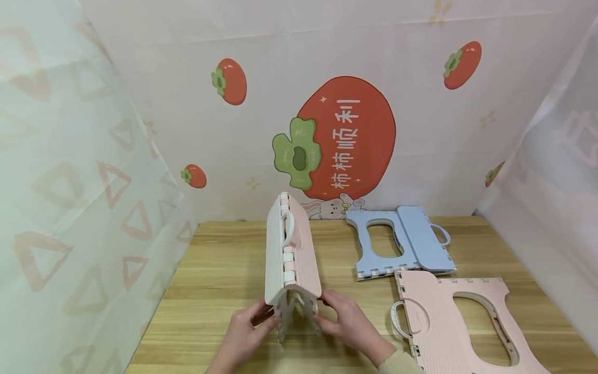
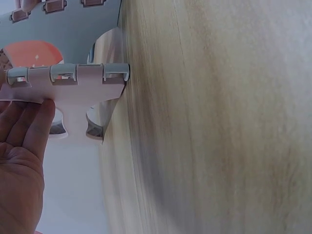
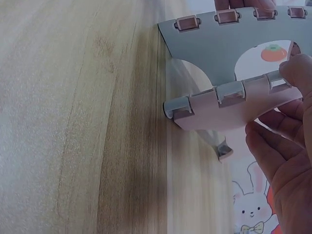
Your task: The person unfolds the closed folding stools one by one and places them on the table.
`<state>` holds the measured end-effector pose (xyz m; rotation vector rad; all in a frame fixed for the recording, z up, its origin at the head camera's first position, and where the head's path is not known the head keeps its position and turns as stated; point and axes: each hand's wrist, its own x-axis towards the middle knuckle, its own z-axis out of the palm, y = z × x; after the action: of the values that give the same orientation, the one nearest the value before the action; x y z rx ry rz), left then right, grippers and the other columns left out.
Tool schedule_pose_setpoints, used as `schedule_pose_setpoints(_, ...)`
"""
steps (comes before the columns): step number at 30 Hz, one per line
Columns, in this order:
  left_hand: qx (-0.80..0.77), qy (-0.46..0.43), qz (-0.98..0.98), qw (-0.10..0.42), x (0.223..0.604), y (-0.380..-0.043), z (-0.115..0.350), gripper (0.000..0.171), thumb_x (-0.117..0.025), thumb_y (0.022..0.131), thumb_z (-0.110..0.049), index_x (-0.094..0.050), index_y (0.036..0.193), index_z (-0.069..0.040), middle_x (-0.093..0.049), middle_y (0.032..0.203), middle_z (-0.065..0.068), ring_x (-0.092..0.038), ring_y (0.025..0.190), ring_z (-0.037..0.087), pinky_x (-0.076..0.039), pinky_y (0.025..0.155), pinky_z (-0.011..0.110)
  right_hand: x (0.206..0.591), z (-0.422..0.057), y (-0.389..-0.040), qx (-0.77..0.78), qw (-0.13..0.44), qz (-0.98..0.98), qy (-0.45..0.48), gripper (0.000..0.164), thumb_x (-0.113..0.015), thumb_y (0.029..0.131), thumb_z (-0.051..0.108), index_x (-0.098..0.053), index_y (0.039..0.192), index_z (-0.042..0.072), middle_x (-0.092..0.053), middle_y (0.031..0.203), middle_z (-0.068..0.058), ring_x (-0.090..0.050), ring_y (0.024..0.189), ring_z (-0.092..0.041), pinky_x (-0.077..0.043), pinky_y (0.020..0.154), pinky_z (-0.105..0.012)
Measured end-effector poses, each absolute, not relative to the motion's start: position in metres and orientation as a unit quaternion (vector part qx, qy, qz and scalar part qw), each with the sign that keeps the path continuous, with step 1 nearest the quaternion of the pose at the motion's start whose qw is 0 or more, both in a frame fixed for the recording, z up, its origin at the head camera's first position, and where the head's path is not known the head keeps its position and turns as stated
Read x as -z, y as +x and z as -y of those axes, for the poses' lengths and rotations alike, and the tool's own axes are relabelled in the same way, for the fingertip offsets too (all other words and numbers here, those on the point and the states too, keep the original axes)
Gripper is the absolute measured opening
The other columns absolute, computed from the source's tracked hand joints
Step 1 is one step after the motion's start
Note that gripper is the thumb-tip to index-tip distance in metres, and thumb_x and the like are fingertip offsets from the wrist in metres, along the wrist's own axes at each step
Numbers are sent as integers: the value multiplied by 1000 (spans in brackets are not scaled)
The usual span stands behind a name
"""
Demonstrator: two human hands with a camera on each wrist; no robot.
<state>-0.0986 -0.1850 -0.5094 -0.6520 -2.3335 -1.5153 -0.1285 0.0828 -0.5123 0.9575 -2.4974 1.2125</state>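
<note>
A small screened-in table booth is seen; whether a home, shop, office etc. lies beyond can't be told. A wood-grain tabletop (image 1: 219, 265) is closed in on three sides by pale printed hangings: a back sheet (image 1: 425, 140), a L sheet (image 1: 89, 218) & a R sheet (image 1: 551, 208). The back sheet is decorated w/ cartoon persimmons (image 1: 234, 83) (one v. large, marked w/ white Chinese chars. (image 1: 345, 143)) & a rabbit (image 3: 251, 207) w/ a bow. Faint triangular outlines (image 1: 25, 267) are printed on the L sheet. By creases across the back, thin sheeting is suggested.
</note>
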Motion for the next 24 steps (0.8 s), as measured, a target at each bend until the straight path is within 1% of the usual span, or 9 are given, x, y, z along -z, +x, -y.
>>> schedule_pose_setpoints(5, 528, -216, 811, 131, 508, -98, 186, 34, -77, 91, -7, -69, 123, -2, -73, 115, 22, -72, 102, 22, -61, 79, 27, 510, -84, -129, -413, 97, 847, 321, 31, -76, 91, 13, -67, 121, 12, -73, 119, -3, -71, 108, -25, -61, 90, -41)
schedule_pose_setpoints(11, 531, -206, 812, 125, 507, -99, 186, 32, -77, 90, -8, -70, 121, -3, -73, 115, 21, -72, 102, 23, -61, 79, 27, 509, -85, -130, -414, 92, 847, 320, 28, -76, 91, 12, -68, 118, 11, -74, 120, -9, -72, 107, -29, -62, 88, -41)
schedule_pose_setpoints(17, 528, -209, 814, 120, 506, -99, 188, 38, -76, 92, -11, -68, 127, -2, -72, 119, 21, -72, 104, 26, -61, 82, 27, 509, -86, -131, -420, 82, 844, 323, 25, -75, 92, 12, -67, 116, 9, -74, 120, -14, -73, 104, -34, -63, 86, -43)
schedule_pose_setpoints(24, 533, -207, 813, 111, 506, -99, 189, 39, -76, 93, -13, -67, 129, -2, -71, 121, 21, -72, 105, 26, -60, 83, 27, 510, -87, -132, -420, 80, 843, 326, 25, -74, 92, 12, -67, 116, 8, -73, 120, -15, -73, 103, -35, -63, 84, -42)
